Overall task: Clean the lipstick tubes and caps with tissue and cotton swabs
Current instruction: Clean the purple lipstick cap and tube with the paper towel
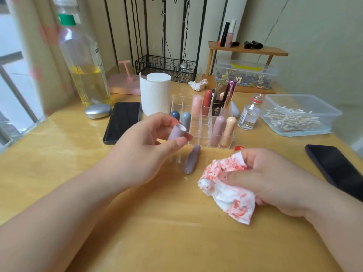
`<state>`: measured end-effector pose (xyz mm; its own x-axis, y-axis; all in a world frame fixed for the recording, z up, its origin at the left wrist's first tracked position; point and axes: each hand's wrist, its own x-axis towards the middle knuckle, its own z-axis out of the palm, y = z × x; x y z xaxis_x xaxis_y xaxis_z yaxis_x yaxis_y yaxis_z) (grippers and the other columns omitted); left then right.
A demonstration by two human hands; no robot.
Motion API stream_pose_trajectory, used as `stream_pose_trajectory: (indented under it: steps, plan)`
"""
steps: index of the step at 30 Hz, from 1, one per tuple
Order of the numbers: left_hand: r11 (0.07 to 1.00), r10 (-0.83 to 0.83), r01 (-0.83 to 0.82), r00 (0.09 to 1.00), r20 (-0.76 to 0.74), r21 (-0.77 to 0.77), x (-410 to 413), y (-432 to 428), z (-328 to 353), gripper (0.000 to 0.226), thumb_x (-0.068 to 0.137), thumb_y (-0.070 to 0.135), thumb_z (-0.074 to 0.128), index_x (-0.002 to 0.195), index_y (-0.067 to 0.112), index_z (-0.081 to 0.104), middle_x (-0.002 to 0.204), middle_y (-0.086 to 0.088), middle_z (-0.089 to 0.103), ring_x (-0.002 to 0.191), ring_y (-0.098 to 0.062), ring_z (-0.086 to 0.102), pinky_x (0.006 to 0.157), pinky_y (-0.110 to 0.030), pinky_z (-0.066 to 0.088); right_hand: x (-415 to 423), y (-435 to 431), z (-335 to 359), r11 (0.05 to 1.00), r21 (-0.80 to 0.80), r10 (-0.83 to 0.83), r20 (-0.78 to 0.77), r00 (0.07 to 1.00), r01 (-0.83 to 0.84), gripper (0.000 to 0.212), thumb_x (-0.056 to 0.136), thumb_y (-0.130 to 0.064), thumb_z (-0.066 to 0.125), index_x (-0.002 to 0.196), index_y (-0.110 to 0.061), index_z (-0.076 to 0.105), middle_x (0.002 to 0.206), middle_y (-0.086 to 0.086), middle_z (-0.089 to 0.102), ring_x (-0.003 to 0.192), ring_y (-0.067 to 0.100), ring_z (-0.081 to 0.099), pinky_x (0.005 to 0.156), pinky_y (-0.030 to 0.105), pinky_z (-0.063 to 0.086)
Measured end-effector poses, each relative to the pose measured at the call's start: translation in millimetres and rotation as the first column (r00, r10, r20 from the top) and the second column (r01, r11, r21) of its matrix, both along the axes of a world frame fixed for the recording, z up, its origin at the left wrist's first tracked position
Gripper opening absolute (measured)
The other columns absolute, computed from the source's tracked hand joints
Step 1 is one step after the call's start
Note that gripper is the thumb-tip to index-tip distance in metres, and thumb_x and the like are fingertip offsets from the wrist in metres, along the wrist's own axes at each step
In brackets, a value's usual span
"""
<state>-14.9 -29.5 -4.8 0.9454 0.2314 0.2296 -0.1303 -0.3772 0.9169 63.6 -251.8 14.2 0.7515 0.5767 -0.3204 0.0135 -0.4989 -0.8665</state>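
Note:
My left hand (141, 148) pinches a mauve lipstick cap (176, 132) between thumb and fingers, its open end tilted up and to the right. My right hand (275, 179) grips a crumpled white tissue (227, 185) stained with red lipstick, low over the table. Between the two hands a mauve lipstick tube (192, 161) lies on the wooden table (157, 232). Behind it stands a clear acrylic organizer (200, 122) holding several lipsticks in pink, red, grey, blue and peach.
A toilet paper roll (156, 93) stands behind the organizer. A plastic box of cotton swabs (294, 116) and a small glass bottle (249, 114) sit at the right. Phones lie at left (122, 121) and right (337, 169). A large oil bottle (84, 65) stands far left.

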Motion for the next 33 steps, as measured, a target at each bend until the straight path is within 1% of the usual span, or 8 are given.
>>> stream_pose_trajectory:
  steps: [2,4,7,11,16,20,29,33]
  plan:
    - [0.987,0.053,-0.046,0.998,-0.042,0.152,-0.7,3.2,0.2,0.013,0.088,0.03,0.074,0.096,0.029,0.064,0.095,0.021,0.073,0.072,0.003,0.062,0.073,-0.021,0.047,2.4,-1.0,-2.1,0.989,-0.145,0.056,0.144,0.988,-0.035,0.02,0.086,-0.016,0.073,0.085,0.002,0.065,0.059,0.004,0.058,0.05,0.014,0.049,0.047,0.025,0.037]
    - [0.947,0.136,-0.098,0.985,-0.107,0.306,0.3,5.2,0.7,0.012,0.083,0.038,0.077,0.089,0.034,0.068,0.086,0.028,0.066,0.066,0.007,0.057,0.061,-0.008,0.039,4.5,-2.2,-0.2,0.966,-0.257,0.085,0.276,0.958,-0.012,0.028,0.085,-0.027,0.074,0.082,-0.001,0.064,0.054,-0.002,0.053,0.047,0.013,0.046,0.05,0.028,0.037]
    - [0.892,0.261,-0.149,0.941,-0.217,0.428,3.3,8.4,-1.2,0.014,0.081,0.046,0.078,0.087,0.037,0.069,0.07,0.025,0.061,0.062,0.009,0.054,0.048,-0.008,0.036,6.7,-5.3,2.9,0.932,-0.36,0.114,0.411,0.904,0.047,0.041,0.084,-0.04,0.073,0.097,-0.002,0.064,0.054,-0.003,0.044,0.044,0.011,0.039,0.049,0.029,0.034]
    - [0.851,0.325,-0.157,0.907,-0.268,0.501,7.0,11.6,-4.3,0.015,0.081,0.045,0.078,0.089,0.037,0.067,0.075,0.014,0.062,0.062,0.0,0.056,0.045,-0.011,0.034,4.3,-7.6,5.5,0.879,-0.47,0.177,0.476,0.862,0.079,0.055,0.082,-0.053,0.07,0.108,-0.005,0.063,0.053,-0.005,0.038,0.042,0.011,0.035,0.048,0.03,0.029]
    - [0.869,0.346,-0.212,0.906,-0.243,0.447,8.3,15.2,-6.6,0.02,0.077,0.037,0.083,0.083,0.032,0.065,0.077,0.012,0.066,0.069,-0.005,0.06,0.058,-0.023,0.041,5.2,-7.1,6.6,0.889,-0.451,0.144,0.442,0.885,0.081,0.049,0.081,-0.051,0.071,0.091,-0.004,0.061,0.054,-0.005,0.037,0.046,0.015,0.039,0.052,0.031,0.032]
    - [0.866,0.36,-0.227,0.902,-0.238,0.446,9.4,16.5,-6.5,0.021,0.077,0.035,0.084,0.082,0.03,0.065,0.073,0.012,0.067,0.064,-0.002,0.062,0.057,-0.022,0.041,5.8,-6.6,6.3,0.909,-0.405,0.113,0.472,0.875,0.101,0.042,0.082,-0.041,0.073,0.065,-0.017,0.044,0.046,-0.009,0.035,0.045,0.013,0.04,0.051,0.032,0.033]
    - [0.782,0.371,-0.144,0.889,-0.268,0.606,10.6,12.9,-7.7,0.028,0.082,0.048,0.077,0.102,0.033,0.065,0.078,0.016,0.059,0.071,0.0,0.054,0.053,-0.018,0.036,8.1,-6.9,2.3,0.929,-0.352,0.072,0.479,0.875,0.116,0.024,0.08,-0.045,0.074,0.087,-0.028,0.058,0.054,-0.01,0.062,0.043,0.002,0.05,0.053,0.029,0.039]
    - [0.765,0.354,-0.137,0.906,-0.233,0.63,12.6,12.0,-11.3,0.039,0.082,0.048,0.076,0.116,0.035,0.062,0.087,0.019,0.059,0.077,0.001,0.054,0.06,-0.016,0.039,7.5,-3.6,-1.3,0.959,-0.28,0.072,0.4,0.914,0.047,0.026,0.082,-0.026,0.077,0.097,-0.029,0.056,0.06,-0.006,0.065,0.044,0.003,0.052,0.056,0.029,0.042]
